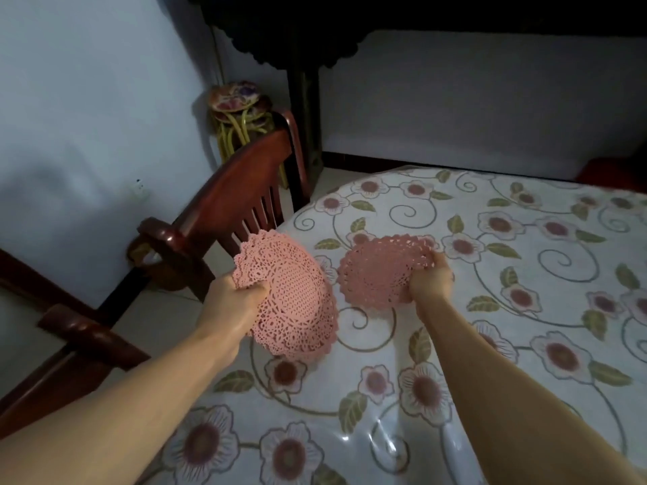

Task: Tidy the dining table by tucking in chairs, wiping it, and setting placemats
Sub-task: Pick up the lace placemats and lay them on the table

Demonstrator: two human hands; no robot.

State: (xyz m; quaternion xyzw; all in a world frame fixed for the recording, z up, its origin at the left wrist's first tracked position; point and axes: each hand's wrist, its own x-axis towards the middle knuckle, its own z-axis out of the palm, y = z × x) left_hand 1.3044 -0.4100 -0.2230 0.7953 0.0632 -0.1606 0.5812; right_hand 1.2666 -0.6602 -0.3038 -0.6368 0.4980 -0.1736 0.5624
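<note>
A: Round table (525,274) in its floral cloth fills the lower right; we've got a pink doily placemat (297,299) pinched in our left hand (234,299), tilted over the table's left edge.

B: Yep, and our right hand (429,280) grips the second doily (378,271), lying nearly flat mid-frame, closer to down.

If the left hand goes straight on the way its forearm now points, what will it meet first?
Probably the wooden chair. The left hand, gripping a pink placemat, points up and right toward the chair's slatted back at the table edge. Depth is unclear, so it might pass over the table corner instead.
</note>
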